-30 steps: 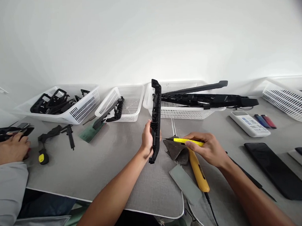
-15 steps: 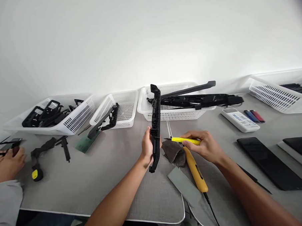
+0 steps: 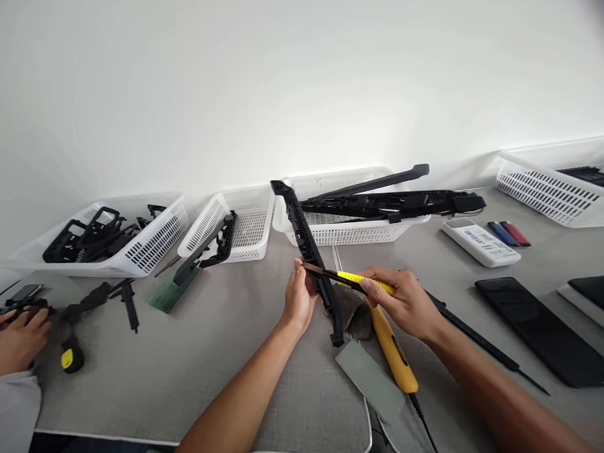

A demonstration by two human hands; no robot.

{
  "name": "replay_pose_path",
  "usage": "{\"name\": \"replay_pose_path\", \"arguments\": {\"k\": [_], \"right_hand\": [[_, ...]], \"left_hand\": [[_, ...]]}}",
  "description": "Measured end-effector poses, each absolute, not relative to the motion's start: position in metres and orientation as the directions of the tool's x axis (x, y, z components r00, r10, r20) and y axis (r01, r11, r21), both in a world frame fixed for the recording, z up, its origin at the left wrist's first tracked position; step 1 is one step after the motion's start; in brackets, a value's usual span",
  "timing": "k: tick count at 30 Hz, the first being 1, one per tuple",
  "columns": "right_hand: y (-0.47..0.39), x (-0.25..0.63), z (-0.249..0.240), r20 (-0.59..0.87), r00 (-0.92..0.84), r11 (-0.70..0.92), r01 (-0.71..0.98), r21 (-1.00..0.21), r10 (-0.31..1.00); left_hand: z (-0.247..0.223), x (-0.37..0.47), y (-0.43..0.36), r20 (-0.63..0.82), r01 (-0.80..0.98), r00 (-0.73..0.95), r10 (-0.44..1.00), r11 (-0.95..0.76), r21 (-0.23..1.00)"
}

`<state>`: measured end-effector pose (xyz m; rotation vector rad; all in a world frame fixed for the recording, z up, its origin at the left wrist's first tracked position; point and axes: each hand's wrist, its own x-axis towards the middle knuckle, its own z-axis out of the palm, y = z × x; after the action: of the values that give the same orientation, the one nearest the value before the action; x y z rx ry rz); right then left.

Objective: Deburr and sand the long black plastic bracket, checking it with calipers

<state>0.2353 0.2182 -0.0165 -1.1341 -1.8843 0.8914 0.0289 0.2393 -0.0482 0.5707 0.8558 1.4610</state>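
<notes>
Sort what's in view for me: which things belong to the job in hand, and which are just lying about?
In hand: black bar, left hand; yellow-handled tool, right hand.
Apparently just lying about: yellow corded tool; grey slab; black slab; white device; green sheet.

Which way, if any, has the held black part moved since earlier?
Yes: the black part has tilted, its top swinging left to the left edge of the white basket behind, its lower end swinging right.
</notes>
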Motion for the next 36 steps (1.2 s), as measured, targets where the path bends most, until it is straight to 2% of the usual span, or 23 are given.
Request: {"name": "replay_pose_path", "arguments": {"k": [10, 14, 18, 25, 33, 36], "right_hand": [[0.2214, 0.2406, -0.0188, 0.309, -0.293, 0.414, 0.436, -0.799, 0.905], [0.2213, 0.2411, -0.0185, 0.329, -0.204, 0.387, 0.464, -0.797, 0.922], [0.2184, 0.2374, -0.0161, 0.277, -0.254, 0.368, 0.456, -0.81, 0.926], [0.2164, 0.2332, -0.0105, 0.204, -0.285, 0.321, 0.465, -0.825, 0.937], [0.2191, 0.2355, -0.011, 0.278, -0.2, 0.342, 0.589, -0.732, 0.939], [0.2193, 0.2372, -0.01, 0.275, -0.225, 0.355, 0.581, -0.732, 0.935]], "left_hand": [[-0.0522, 0.0269, 0.2375, -0.186, -0.6, 0.028, 0.982, 0.165, 0.783], [-0.05, 0.0271, 0.2371, -0.157, -0.583, 0.001, 0.988, 0.128, 0.802], [-0.0494, 0.0278, 0.2374, -0.13, -0.554, -0.073, 0.989, 0.068, 0.83], [-0.0545, 0.0269, 0.2411, 0.014, -0.479, -0.065, 0.998, -0.043, 0.877], [-0.0511, 0.026, 0.2437, 0.034, -0.464, -0.041, 0.999, -0.049, 0.885], [-0.0503, 0.0247, 0.2442, 0.028, -0.477, -0.043, 0.999, -0.045, 0.878]]}}
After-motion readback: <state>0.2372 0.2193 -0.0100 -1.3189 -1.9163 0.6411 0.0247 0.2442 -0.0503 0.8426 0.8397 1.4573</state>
